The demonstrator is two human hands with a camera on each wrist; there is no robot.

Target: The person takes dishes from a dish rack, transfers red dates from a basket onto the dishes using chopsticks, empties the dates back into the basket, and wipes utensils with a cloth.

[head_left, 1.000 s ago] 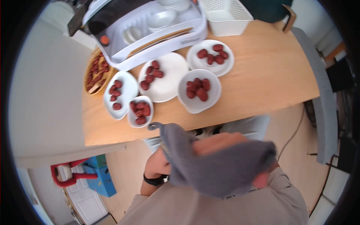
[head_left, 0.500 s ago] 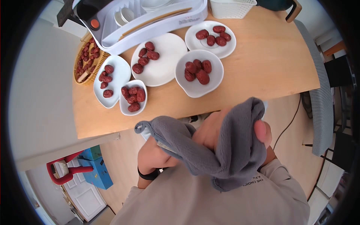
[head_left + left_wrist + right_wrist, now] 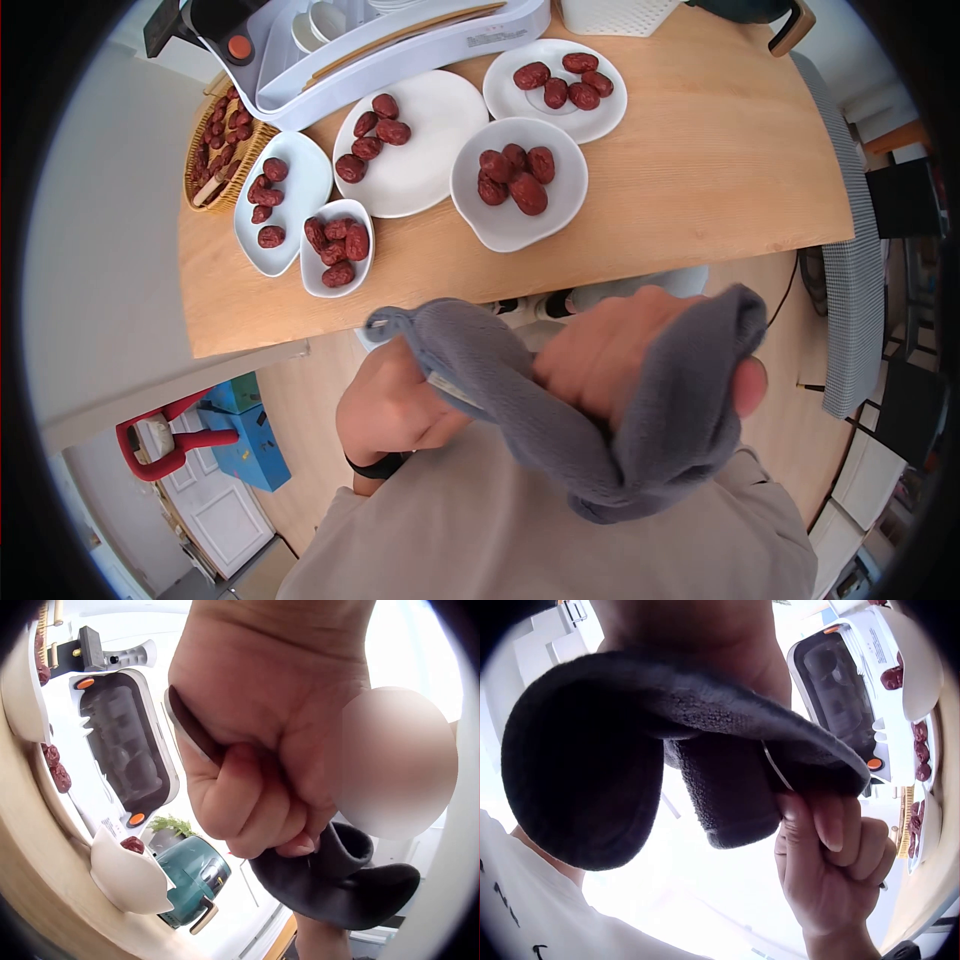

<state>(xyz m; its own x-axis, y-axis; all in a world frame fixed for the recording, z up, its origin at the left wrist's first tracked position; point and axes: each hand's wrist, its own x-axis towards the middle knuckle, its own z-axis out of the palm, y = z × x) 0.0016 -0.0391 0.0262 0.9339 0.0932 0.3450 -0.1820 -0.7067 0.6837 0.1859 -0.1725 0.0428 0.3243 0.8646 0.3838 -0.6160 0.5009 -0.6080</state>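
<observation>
In front of my chest, a grey cloth point(image 3: 680, 380) stretches between both hands, bunched and folded. My left hand point(image 3: 388, 400), with a black band on the wrist, grips the cloth's left end, where a small pale tag shows. In the left wrist view, its fingers are curled into a fist and a thin dark strip point(image 3: 191, 731) with a pale edge sticks out of it; I cannot tell what it is. Wrapped partly in the cloth, my right hand point(image 3: 612, 350) holds the other end, its thumb tip showing at the right.
Red dates lie on a large white plate point(image 3: 440, 160), a saucer point(image 3: 605, 118), a side plate point(image 3: 305, 185), a spouted bowl point(image 3: 530, 235), a small bowl point(image 3: 350, 285) and in a wicker basket point(image 3: 262, 138). Behind are a white dish box point(image 3: 430, 50) and a white plastic basket point(image 3: 620, 15).
The cloth went from spread over my right hand to bunched and twisted. My right hand has shifted right and shows more of its back. The table appears higher and further left.
</observation>
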